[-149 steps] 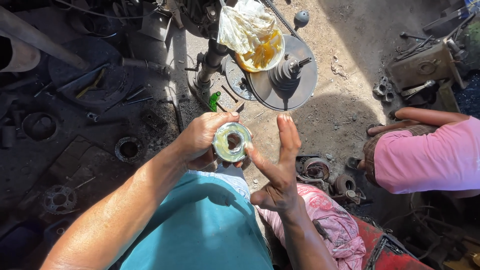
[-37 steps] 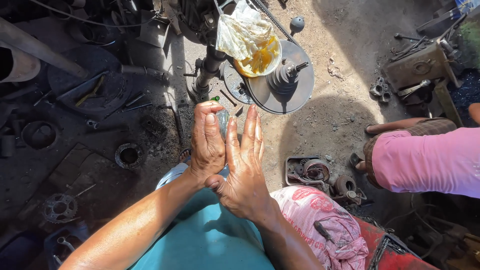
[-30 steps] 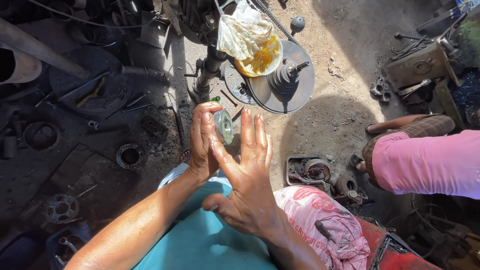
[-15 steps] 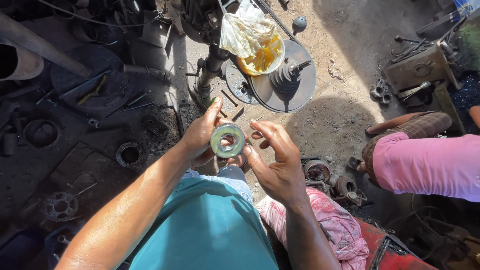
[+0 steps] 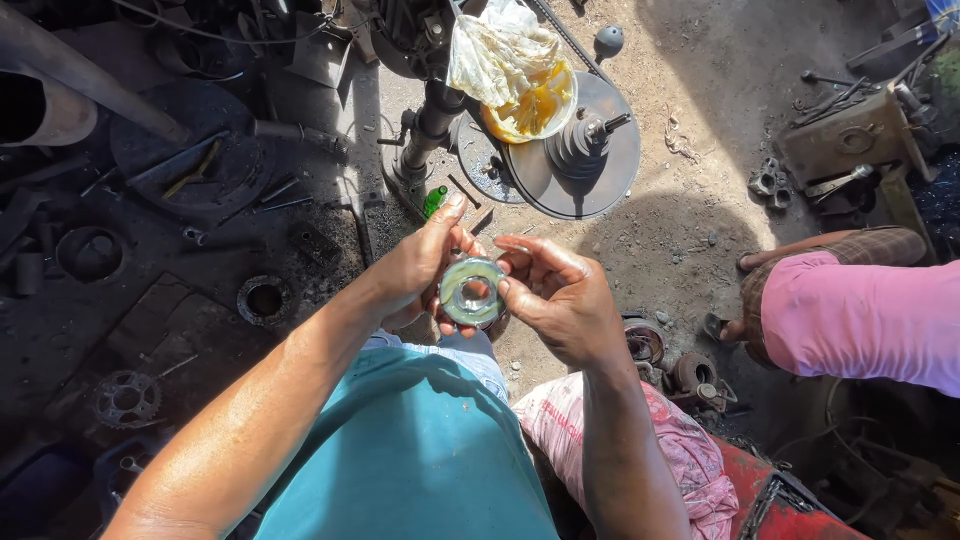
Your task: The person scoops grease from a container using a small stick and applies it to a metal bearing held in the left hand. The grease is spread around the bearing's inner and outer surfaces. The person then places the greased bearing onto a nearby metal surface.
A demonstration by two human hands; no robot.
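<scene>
Head view: greasy ring bearing (image 5: pixel 472 290) pinched between left hand (image 5: pixel 420 268) and right hand (image 5: pixel 556 300), far rim hidden.

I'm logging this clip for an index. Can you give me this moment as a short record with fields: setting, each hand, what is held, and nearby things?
setting: dirt floor strewn with metal parts
left hand: grips the ring's left edge
right hand: fingers at the ring's right edge
ring: greasy bearing-like metal ring, face up
ahead: pulley disc, yellow grease tub with plastic bag
left: sprocket
right: another person's pink sleeve
</scene>
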